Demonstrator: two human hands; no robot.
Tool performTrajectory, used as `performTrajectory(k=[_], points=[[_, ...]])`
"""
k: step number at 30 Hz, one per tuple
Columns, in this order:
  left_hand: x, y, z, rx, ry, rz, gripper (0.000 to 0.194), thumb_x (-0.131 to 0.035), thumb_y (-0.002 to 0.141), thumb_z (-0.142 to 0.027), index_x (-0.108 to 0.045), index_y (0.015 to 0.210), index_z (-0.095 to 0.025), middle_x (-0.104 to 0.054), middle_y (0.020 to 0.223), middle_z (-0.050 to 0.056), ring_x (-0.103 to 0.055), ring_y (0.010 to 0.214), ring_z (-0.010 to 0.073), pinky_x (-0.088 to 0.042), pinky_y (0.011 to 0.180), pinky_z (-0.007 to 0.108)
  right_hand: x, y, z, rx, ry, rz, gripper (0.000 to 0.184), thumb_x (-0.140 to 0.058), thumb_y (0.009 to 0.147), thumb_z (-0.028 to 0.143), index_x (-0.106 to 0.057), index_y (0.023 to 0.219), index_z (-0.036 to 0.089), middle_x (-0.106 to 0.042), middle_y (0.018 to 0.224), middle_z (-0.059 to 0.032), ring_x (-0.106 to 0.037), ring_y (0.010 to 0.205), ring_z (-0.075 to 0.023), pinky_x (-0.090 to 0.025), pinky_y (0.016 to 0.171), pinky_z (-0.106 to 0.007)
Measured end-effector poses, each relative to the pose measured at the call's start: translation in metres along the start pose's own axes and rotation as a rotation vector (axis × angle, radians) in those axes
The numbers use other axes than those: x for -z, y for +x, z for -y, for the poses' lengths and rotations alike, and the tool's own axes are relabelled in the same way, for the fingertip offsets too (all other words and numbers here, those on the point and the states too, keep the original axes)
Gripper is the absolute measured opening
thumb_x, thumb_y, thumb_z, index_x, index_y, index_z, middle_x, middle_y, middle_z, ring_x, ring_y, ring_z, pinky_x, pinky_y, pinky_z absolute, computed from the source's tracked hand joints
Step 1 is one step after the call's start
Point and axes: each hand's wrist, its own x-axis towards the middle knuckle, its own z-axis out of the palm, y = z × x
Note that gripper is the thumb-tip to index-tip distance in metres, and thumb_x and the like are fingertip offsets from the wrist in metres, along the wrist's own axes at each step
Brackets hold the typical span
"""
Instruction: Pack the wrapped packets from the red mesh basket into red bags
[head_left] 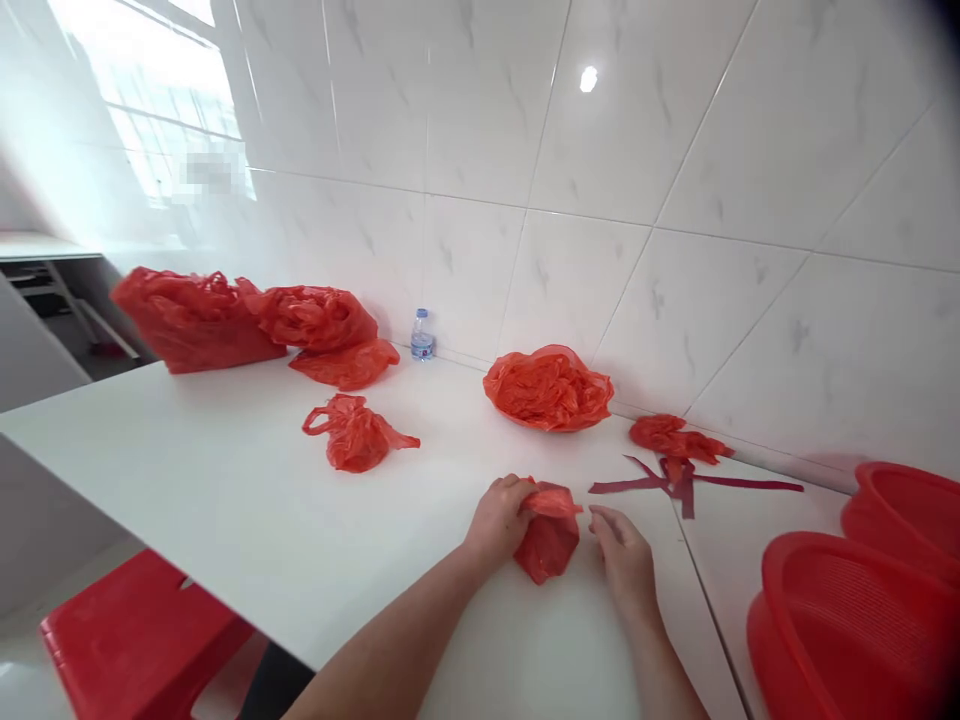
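Observation:
A small red plastic bag (550,550) hangs partly folded in my left hand (501,515), whose fingers are closed on its upper left edge. Its top is bunched toward the right, ending in a small corner. Just right of that corner is my right hand (624,555), thumb and forefinger slightly apart, with no bag visibly between them. Behind my hands sits a wide heap of crumpled red plastic bags (551,390). Dark red strips (686,488) lie crossed on the table beyond my right hand, beside a crumpled red bag (675,438).
The white table (247,450) runs along a tiled wall. On its left are a knotted red bag (358,440), stuffed red bags (202,325) and a water bottle (422,340). Red plastic baskets (787,620) stand at the right; a red stool (142,630) is at lower left.

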Motion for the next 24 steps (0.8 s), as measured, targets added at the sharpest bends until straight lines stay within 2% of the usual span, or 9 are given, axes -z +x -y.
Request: performTrajectory(k=[3, 7, 9, 10, 12, 15, 20, 22, 24], points=[[0.033, 0.011, 0.013, 0.031, 0.053, -0.122, 0.036, -0.04, 0.077, -0.005, -0.064, 0.097, -0.024, -0.063, 0.095, 0.006, -0.061, 0.089, 0.0207, -0.05, 0.079, 0.032, 0.0, -0.001, -0.002, 0.022, -0.059, 0.025, 0.034, -0.056, 0.076, 0.047, -0.066, 0.094, 0.021, -0.063, 0.076, -0.0023, -0.051, 0.062, -0.0164, -0.041, 0.057, -0.028], [0.094, 0.029, 0.039, 0.078, 0.175, -0.27, 0.037, -0.04, 0.077, -0.004, -0.063, 0.102, -0.018, -0.06, 0.101, 0.01, -0.057, 0.099, 0.026, -0.046, 0.089, 0.042, -0.004, -0.003, 0.001, 0.054, -0.07, 0.074, 0.031, -0.054, 0.077, 0.047, -0.067, 0.088, 0.022, -0.061, 0.072, -0.0015, -0.054, 0.068, -0.019, -0.042, 0.061, -0.029], [0.121, 0.031, 0.055, 0.101, 0.254, -0.311, 0.04, -0.04, 0.079, -0.005, -0.061, 0.11, -0.017, -0.055, 0.114, 0.013, -0.049, 0.114, 0.0323, -0.036, 0.098, 0.054, -0.005, -0.003, 0.003, 0.048, -0.064, 0.084, 0.03, -0.053, 0.077, 0.047, -0.067, 0.087, 0.022, -0.062, 0.073, -0.0017, -0.055, 0.07, -0.0196, -0.042, 0.062, -0.03], [0.132, 0.029, 0.063, 0.124, 0.323, -0.319, 0.04, -0.042, 0.08, -0.008, -0.06, 0.114, -0.019, -0.051, 0.126, 0.013, -0.038, 0.124, 0.0363, -0.023, 0.103, 0.063, -0.005, -0.003, 0.004, 0.044, -0.065, 0.089, 0.029, -0.053, 0.077, 0.046, -0.067, 0.086, 0.022, -0.063, 0.073, -0.0017, -0.055, 0.07, -0.0197, -0.042, 0.061, -0.029], [0.147, 0.02, 0.081, 0.255, 0.669, -0.191, 0.036, -0.049, 0.083, -0.018, -0.059, 0.116, -0.027, -0.038, 0.143, 0.009, -0.024, 0.134, 0.0394, -0.008, 0.1, 0.073, -0.006, -0.002, 0.005, 0.046, -0.074, 0.093, 0.027, -0.052, 0.077, 0.045, -0.067, 0.084, 0.023, -0.063, 0.073, -0.0016, -0.055, 0.069, -0.0195, -0.041, 0.06, -0.029], [0.161, -0.001, 0.107, 0.33, 0.724, -0.079, 0.026, -0.059, 0.078, -0.026, -0.066, 0.103, -0.021, -0.045, 0.14, 0.013, -0.029, 0.131, 0.0429, -0.015, 0.095, 0.076, -0.007, -0.002, 0.007, 0.062, -0.093, 0.093, 0.026, -0.051, 0.078, 0.043, -0.066, 0.082, 0.022, -0.063, 0.071, -0.0011, -0.055, 0.067, -0.0185, -0.041, 0.06, -0.028], [0.173, -0.019, 0.132, 0.46, 0.819, -0.042, 0.041, -0.047, 0.085, -0.039, -0.057, 0.121, -0.02, -0.031, 0.15, 0.013, -0.024, 0.135, 0.0415, -0.025, 0.095, 0.072, -0.011, -0.003, 0.009, 0.107, -0.165, 0.082, 0.024, -0.047, 0.08, 0.038, -0.065, 0.082, 0.021, -0.063, 0.07, 0.0005, -0.054, 0.064, -0.0158, -0.04, 0.06, -0.026], [0.164, -0.019, 0.126, 0.426, 0.804, -0.119, 0.057, -0.047, 0.083, -0.052, -0.048, 0.13, -0.021, -0.027, 0.152, 0.015, -0.022, 0.136, 0.0446, -0.022, 0.095, 0.075, -0.013, -0.003, 0.009, 0.127, -0.18, 0.072, 0.024, -0.045, 0.081, 0.036, -0.064, 0.081, 0.022, -0.063, 0.071, 0.001, -0.053, 0.062, -0.0148, -0.039, 0.059, -0.025], [0.139, -0.019, 0.111, 0.316, 0.773, -0.323, 0.071, -0.045, 0.08, -0.061, -0.036, 0.139, -0.023, -0.021, 0.154, 0.013, -0.021, 0.136, 0.0445, -0.019, 0.102, 0.071, -0.014, -0.002, 0.009, 0.133, -0.192, 0.061, 0.024, -0.044, 0.081, 0.035, -0.064, 0.08, 0.022, -0.063, 0.07, 0.0018, -0.053, 0.061, -0.0141, -0.038, 0.057, -0.024]])
